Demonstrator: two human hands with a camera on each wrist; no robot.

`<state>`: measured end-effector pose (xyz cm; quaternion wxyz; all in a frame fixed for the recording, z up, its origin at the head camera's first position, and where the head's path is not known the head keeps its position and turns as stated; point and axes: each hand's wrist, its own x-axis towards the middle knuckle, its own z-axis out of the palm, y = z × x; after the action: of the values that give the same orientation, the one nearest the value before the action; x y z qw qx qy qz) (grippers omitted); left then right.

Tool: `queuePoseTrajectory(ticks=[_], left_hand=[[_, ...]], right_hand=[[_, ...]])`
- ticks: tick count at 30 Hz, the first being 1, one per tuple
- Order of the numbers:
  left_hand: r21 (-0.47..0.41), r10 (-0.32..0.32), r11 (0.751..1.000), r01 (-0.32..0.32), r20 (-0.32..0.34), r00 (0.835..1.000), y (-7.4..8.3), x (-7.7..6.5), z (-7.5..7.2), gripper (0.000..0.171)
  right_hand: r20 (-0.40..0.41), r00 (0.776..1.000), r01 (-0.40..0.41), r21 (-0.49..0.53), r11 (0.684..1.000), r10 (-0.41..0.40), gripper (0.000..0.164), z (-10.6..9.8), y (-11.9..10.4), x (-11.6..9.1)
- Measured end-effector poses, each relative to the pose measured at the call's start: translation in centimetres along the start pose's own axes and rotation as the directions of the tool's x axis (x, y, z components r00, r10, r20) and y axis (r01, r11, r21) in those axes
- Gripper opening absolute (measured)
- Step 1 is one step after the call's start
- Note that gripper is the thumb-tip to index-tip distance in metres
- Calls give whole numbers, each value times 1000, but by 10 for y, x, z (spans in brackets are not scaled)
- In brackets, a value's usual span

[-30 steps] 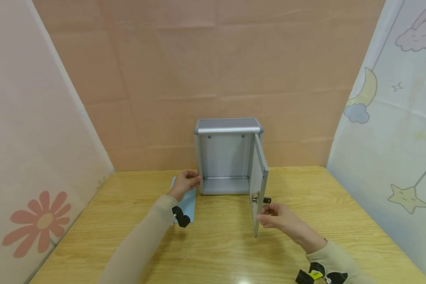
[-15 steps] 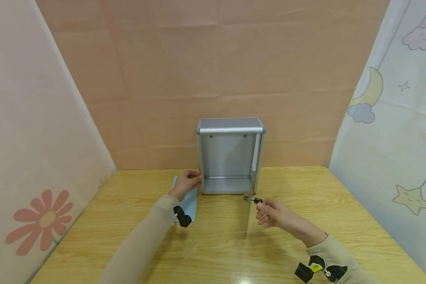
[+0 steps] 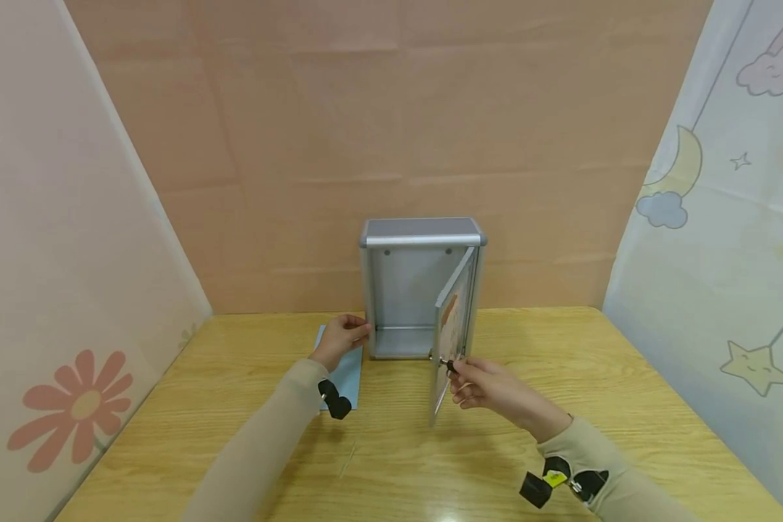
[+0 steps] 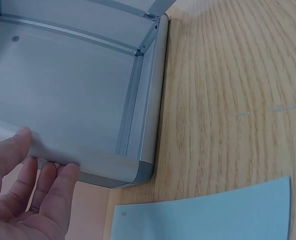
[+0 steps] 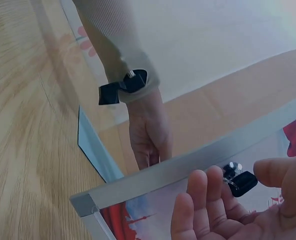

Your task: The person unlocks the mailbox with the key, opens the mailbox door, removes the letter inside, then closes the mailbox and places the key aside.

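Observation:
A silver metal box (image 3: 424,240) stands upright on the table, its front open and its back wall showing inside. My left hand (image 3: 341,339) holds the box's left side edge; in the left wrist view, thumb and fingers lie on either side of that silver rim (image 4: 95,159). Hinged at the right, the door (image 3: 453,312) stands partway open, with a printed picture on its outer face. My right hand (image 3: 496,391) pinches a black-headed key (image 5: 244,184) that sits in the door's lock. A small ring hangs from the key.
A light blue sheet (image 3: 347,380) lies on the wooden table (image 3: 287,464), left of the box and partly under my left wrist. An orange-brown cloth (image 3: 300,145) hangs behind. Patterned white cloths flank the table on both sides.
The door has swung left, from wide open to partway. My right hand went from the door's edge to the key and moved left with it. My left hand stays at the box's edge.

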<state>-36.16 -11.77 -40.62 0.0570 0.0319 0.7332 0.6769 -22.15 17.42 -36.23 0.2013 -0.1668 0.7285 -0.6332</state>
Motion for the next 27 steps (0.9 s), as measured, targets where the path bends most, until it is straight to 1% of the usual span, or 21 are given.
queuePoseTrajectory(ticks=[4, 9, 11, 15, 18, 22, 25, 27], left_hand=[[-5, -5, 1000, 5, 4, 1000, 0, 0, 0, 28], [-17, -7, 1000, 7, 2, 1000, 2, 1, 0, 28], [-24, 2, 1000, -1, 5, 1000, 2, 1, -1, 27], [-31, 8, 999, -8, 0, 1000, 2, 0, -1, 26], [-40, 7, 999, -7, 3, 1000, 3, -1, 1, 26], [-33, 6, 999, -6, -2, 1000, 3, -2, 3, 25], [-24, 8, 1000, -8, -16, 1000, 3, -2, 3, 23], [-24, 10, 1000, -10, -17, 1000, 3, -2, 3, 23]], right_hand=[[-3, 1000, -11, 12, 1000, 11, 45, 10, -2, 13], [-29, 999, -36, 64, 997, 38, 36, 24, -7, 33], [-45, 998, -49, 91, 995, 54, 33, 29, -10, 42], [-73, 994, -68, 139, 988, 78, 33, 38, -15, 61], [-98, 991, -76, 164, 984, 93, 33, 42, -16, 74], [-131, 986, -74, 182, 981, 99, 39, 46, -18, 90], [-172, 980, -66, 203, 977, 102, 41, 48, -18, 103], [-205, 973, -62, 216, 974, 107, 39, 49, -18, 110]])
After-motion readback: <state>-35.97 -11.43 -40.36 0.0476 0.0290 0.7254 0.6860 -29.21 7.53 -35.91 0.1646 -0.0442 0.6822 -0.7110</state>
